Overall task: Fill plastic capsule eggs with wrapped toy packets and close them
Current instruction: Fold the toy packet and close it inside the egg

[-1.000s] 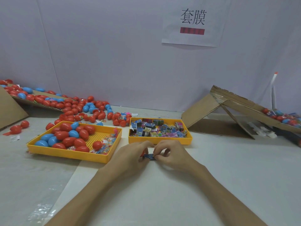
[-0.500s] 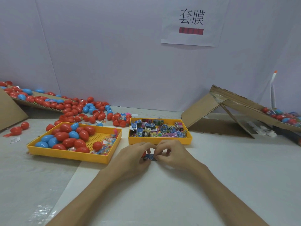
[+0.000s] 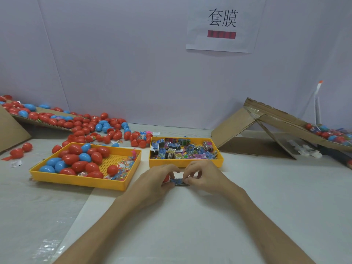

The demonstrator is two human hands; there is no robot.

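The left grip (image 3: 156, 181) and right grip (image 3: 204, 178) meet low over the bench (image 3: 190, 225), just in front of a yellow tray (image 3: 155, 163) heaped with wrapped packets (image 3: 182, 150). The left grip curls round a red capsule half (image 3: 166, 178), and the right grip pinches a blue packet (image 3: 179, 182) lying between the two. To the left a second yellow tray (image 3: 80, 181) holds red and blue eggs (image 3: 79, 165), with loose eggs (image 3: 89, 128) scattered behind it and a cardboard ramp (image 3: 234, 126) leaning far right.
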